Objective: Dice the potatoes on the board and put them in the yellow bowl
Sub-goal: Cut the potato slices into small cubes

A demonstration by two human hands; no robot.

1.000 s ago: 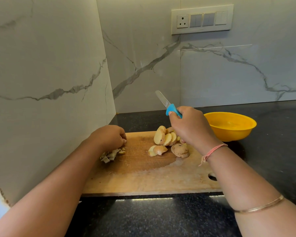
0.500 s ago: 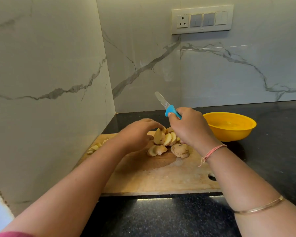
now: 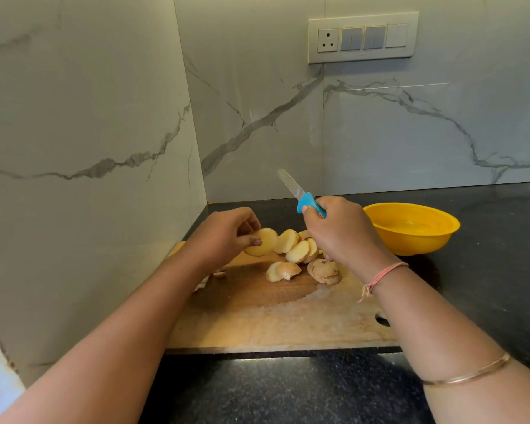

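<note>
In the head view, the left hand [image 3: 227, 237] pinches one round potato slice [image 3: 265, 241] between the thumb and the fingers. It holds the slice a little above the wooden board [image 3: 273, 319], at the left end of the row of slices [image 3: 297, 250]. The cut face of this slice is turned toward the camera, so it stands nearly upright in the fingers and does not lie flat.

The right hand [image 3: 343, 231] is closed around the blue handle of the knife [image 3: 300, 195]. The blade points up and away to the left, above the board, and it touches no potato. The other slices lean one on another just below and to the left of this hand. Two end pieces [image 3: 323, 270] with skin lie on the board in front of them. A few small cut pieces [image 3: 219, 273] lie near the left forearm, partly hidden.

The yellow bowl [image 3: 416, 240] stands on the dark tabletop [image 3: 487, 255], to the right of the board and behind the right wrist. I see no potato in it.

The held slice is to the left of the knife, and the left hand is the nearer one. I think the slice must first be laid flat on the bare board, and then the blade can come down on it from the right
</note>
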